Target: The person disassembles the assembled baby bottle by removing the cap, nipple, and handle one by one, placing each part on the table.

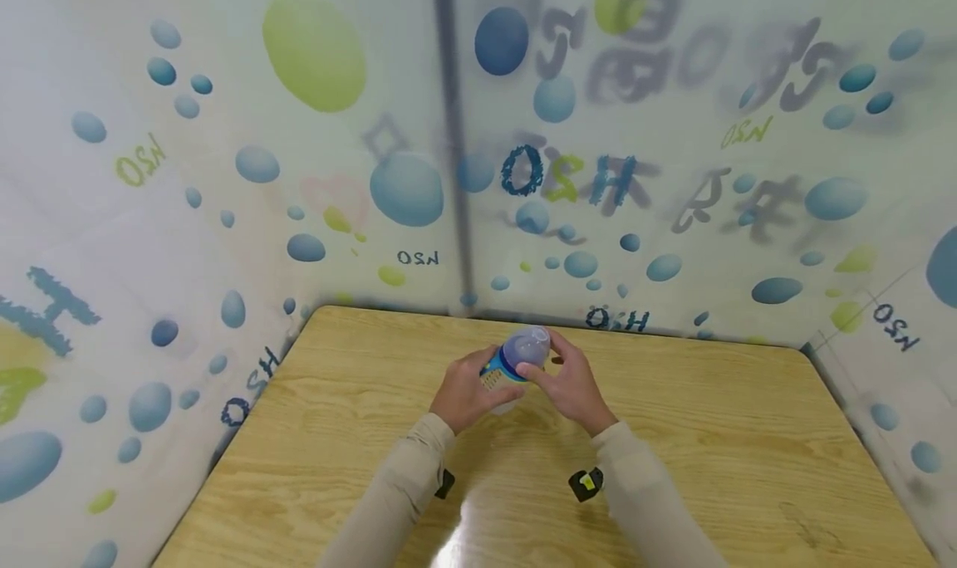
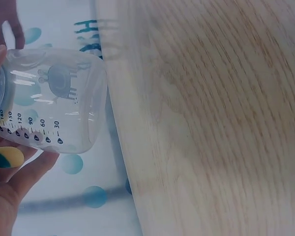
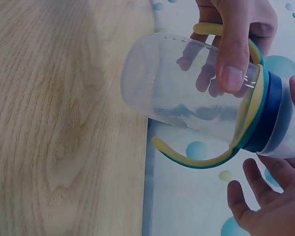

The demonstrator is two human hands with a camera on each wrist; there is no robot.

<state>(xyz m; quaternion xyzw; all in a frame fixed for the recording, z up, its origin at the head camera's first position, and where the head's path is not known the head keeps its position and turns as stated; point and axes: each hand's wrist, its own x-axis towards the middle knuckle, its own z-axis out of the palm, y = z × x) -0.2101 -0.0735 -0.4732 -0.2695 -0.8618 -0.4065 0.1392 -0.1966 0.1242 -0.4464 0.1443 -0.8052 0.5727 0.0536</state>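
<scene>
A clear baby bottle (image 1: 493, 379) with a blue collar is held above the table, tilted. In the left wrist view the bottle's body (image 2: 64, 110) bears a measuring scale and an animal print, and no liquid shows inside. My left hand (image 1: 471, 391) grips the body near the collar. A yellow and teal handle (image 3: 201, 162) curves out from the collar in the right wrist view. My right hand (image 1: 571, 385) holds the clear domed cap (image 1: 529, 346) between thumb and index finger, its other fingers (image 3: 258, 184) spread loosely.
A wood-grain table (image 1: 359, 402) lies beneath both hands. Light fabric walls (image 1: 224, 111) printed with blue and green drops and letters enclose its back and sides. Small black devices (image 1: 586, 484) are strapped at the wrists.
</scene>
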